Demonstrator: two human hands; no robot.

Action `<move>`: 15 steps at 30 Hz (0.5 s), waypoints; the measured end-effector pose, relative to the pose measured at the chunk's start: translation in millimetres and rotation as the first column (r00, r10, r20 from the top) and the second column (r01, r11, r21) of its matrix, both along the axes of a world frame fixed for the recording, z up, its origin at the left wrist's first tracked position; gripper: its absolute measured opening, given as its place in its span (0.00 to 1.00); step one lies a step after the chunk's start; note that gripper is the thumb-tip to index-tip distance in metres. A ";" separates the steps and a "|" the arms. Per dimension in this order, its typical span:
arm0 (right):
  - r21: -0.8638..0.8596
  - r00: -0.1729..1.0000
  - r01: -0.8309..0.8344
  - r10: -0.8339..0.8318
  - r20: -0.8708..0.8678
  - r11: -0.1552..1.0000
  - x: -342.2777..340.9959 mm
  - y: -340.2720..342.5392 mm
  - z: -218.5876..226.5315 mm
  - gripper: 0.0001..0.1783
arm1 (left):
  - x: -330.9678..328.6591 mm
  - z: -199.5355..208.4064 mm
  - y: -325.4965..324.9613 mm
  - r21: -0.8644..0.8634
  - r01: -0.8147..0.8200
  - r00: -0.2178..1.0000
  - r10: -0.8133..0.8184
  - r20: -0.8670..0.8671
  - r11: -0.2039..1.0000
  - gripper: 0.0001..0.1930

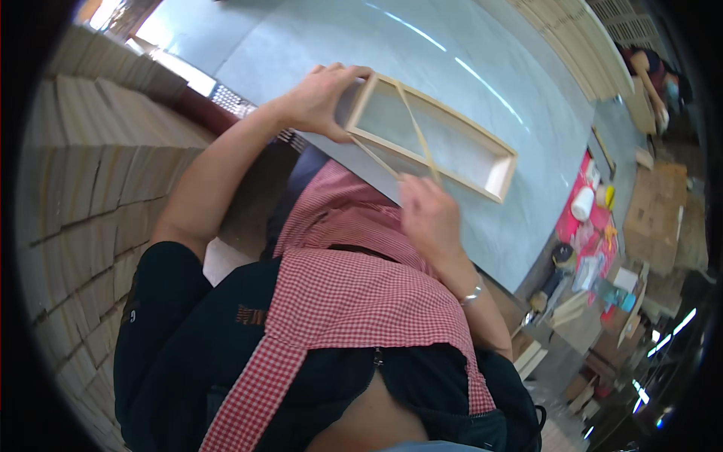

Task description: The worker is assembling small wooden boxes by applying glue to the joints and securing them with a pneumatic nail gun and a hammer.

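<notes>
R hand [429,215] blurred, fingertips prob. hidden w/ near end of tan band [416,129]

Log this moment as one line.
Left hand: gripping pale rectangular wooden frame; right hand: holding thin yellowish band stretched from frame; surface: glossy grey tabletop

A grey table [316,38] (glossy, light-streaked) lies under a rectangular wooden frame [456,120].

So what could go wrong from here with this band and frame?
Two things, perhaps. The thin yellowish band runs in straight strands from the wooden frame to your right hand; if it slips, it might flick toward your left hand at the frame's end. And the frame sits close to the near edge of the table, so a hard tug could drag it off.
</notes>
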State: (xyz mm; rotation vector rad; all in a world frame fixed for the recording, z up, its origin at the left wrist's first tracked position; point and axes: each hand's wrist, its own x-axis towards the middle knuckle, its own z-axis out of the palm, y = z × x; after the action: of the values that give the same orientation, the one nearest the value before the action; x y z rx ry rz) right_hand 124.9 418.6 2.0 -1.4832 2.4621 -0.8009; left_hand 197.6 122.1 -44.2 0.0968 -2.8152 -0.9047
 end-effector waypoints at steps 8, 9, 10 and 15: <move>0.122 0.916 0.397 -0.402 0.016 0.910 -112.8 123.7 38.6 0.28 | 3.7 4.7 -0.2 0.030 -0.041 0.992 0.037 0.121 0.999 0.55; 0.118 0.912 0.405 -0.410 0.017 0.907 -124.5 121.0 33.3 0.28 | 1.2 5.3 -0.1 0.026 -0.032 0.992 0.029 0.120 0.999 0.55; 0.134 0.934 0.346 -0.355 0.048 0.929 -137.9 116.4 23.0 0.30 | -0.4 5.7 -0.6 0.034 -0.022 0.992 0.017 0.129 0.999 0.55; 0.093 0.974 0.138 -0.152 0.166 0.986 -163.8 108.7 -22.7 0.37 | 6.0 10.2 2.5 0.018 -0.066 0.978 0.061 0.201 0.998 0.56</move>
State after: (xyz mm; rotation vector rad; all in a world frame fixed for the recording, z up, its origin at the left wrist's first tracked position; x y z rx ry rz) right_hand -38.9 527.3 -20.7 -1.1647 2.4620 -0.8068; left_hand 203.5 124.6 -34.1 0.2957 -2.9646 -0.9652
